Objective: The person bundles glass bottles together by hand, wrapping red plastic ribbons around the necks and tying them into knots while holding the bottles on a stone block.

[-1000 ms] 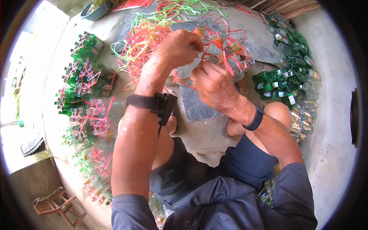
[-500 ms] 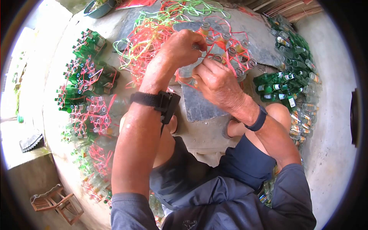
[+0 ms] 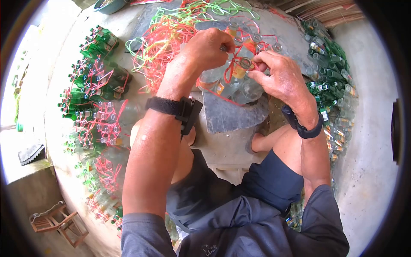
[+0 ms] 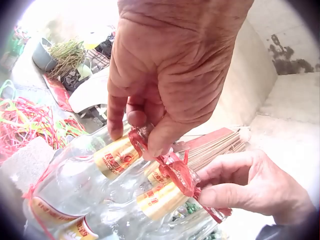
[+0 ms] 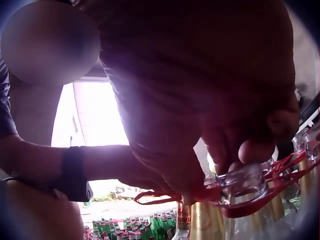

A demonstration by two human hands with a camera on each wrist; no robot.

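Clear glass bottles with gold neck labels stand in a bundle, red plastic strap looped among their necks. My left hand reaches over the bundle's near left side, thumb and finger pinching the strap close against a bottle neck. To its right, my right hand pinches the same strap beside a neighbouring bottle neck. In the right wrist view the right hand is dark, its fingertips at a clear bottle mouth with the red strap around it.
The bundle stands on a dark slate slab. Tangled red and green strapping lies beyond on the left. Strapped green bottles line the left side, and loose green bottles are piled along the right wall. A small wooden chair is at lower left.
My right hand has moved to the right, away from the left hand, uncovering bottles and red strap between them. The left hand has shifted slightly up and right, still pinching.
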